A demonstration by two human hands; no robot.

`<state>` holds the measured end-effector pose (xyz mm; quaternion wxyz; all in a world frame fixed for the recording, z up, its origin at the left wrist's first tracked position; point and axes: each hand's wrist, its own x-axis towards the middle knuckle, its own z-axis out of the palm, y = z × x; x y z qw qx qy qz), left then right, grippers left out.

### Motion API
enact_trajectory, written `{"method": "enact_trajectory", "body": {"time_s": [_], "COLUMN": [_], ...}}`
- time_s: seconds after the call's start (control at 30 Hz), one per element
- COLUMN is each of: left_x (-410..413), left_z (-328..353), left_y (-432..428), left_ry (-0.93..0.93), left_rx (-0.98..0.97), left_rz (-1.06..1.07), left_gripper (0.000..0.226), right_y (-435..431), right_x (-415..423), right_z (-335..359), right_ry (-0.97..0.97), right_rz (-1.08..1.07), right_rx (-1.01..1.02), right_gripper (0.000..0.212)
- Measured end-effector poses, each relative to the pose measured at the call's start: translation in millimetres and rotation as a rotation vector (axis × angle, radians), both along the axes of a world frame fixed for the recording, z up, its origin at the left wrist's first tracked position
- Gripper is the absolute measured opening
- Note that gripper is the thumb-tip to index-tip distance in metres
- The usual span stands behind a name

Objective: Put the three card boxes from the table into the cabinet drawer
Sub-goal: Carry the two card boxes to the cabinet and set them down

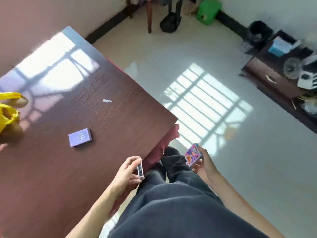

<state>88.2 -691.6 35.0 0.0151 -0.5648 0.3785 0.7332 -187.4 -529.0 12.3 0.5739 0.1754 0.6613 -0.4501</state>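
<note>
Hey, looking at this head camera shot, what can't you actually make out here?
- Card box in the left hand: the box shows edge-on, fingers cover its face.
- Cabinet: cut off by the right edge; drawer front looks shut, contents hidden.
- Yellow bag: cut off by the left edge.
- Purple box on the table: print too blurred to read.

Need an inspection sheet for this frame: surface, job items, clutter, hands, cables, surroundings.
Surface: dark wooden table, glossy, window glare on its far part.
Job's things: purple card box lies flat on the table; colourful card box in the right hand; third card box edge-on in the left hand.
Clutter: small white scrap on the table; yellow bag at the left edge.
Hands: left hand and right hand each grip a box, off the table's near corner.
Cables: nothing seen.
Surroundings: tiled floor; dark cabinet across the room, drawer closed, top crowded; green stool; black bin.
</note>
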Motion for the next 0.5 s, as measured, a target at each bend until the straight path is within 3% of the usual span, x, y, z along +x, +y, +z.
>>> {"method": "enact_trajectory", "body": {"time_s": [0.17,0.3,0.37,0.5], "left_x": [-47.5,-98.9,-128.4,-190.9], "left_z": [-3.2,0.5,3.1,11.1], "left_y": [9.3,30.1,41.9,76.8], "left_ry": [0.002,0.028,0.042,0.067], "left_rx": [0.005,-0.003,-0.004,0.013], "left_rz": [-0.367,-0.666,-0.762,-0.826], "left_gripper": [0.043,0.035,0.028,0.043], "right_y": [101.8,168.2,195.4,244.7], "right_x": [26.3,42.0,44.8,42.8], "right_z": [3.1,6.5,6.7,7.2], "right_ry": [-0.04,-0.05,-0.047,-0.031], "right_rz": [-0.459,-0.775,-0.893,-1.044], "right_rx": [-0.013,-0.077,-0.087,-0.099], "right_gripper": [0.073,0.072,0.067,0.067]}}
